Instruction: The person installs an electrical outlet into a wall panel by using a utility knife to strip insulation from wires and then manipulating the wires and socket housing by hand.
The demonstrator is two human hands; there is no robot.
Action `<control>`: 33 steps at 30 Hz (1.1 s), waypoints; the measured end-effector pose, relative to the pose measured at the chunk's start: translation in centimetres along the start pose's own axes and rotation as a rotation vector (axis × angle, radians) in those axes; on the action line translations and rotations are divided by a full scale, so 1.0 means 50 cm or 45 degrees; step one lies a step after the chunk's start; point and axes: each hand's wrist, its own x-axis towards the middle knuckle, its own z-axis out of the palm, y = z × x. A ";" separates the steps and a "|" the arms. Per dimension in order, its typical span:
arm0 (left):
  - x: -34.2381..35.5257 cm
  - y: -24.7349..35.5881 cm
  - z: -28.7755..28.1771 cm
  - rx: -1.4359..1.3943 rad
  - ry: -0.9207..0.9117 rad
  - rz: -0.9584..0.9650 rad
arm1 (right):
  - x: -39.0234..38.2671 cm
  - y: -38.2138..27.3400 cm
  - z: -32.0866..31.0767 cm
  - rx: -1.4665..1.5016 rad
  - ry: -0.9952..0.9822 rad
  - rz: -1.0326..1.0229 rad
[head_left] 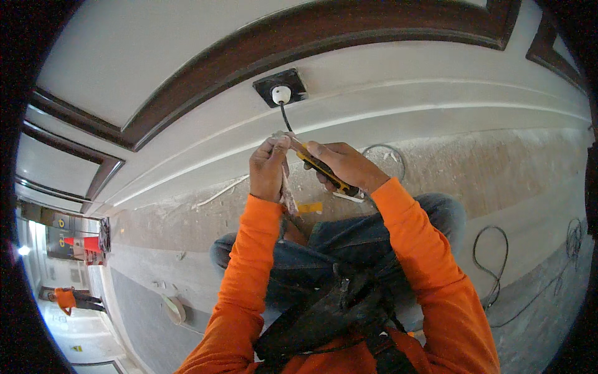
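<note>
A yellow and black utility knife (330,173) is gripped in my right hand (350,163), its front end pointing up and left toward my left fingertips. My left hand (268,167) is closed in a pinch on a pale, dusty strip (288,194) that hangs down below the fingers. The blade cannot be made out clearly where the hands meet. Just above them, a white round plug (281,95) sits in a black square wall outlet (266,87). Its dark cord (286,117) runs down behind my fingers.
Pale scraps and a long white strip (223,191) lie on the dusty floor by the baseboard. A yellow piece (309,207) lies before my crossed legs. Loose black cable (492,274) is at right. A person in orange (65,299) stands far left.
</note>
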 end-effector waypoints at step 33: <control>0.008 0.001 0.071 0.183 -0.053 -0.010 | 0.088 -0.014 -0.003 -0.096 0.805 -0.638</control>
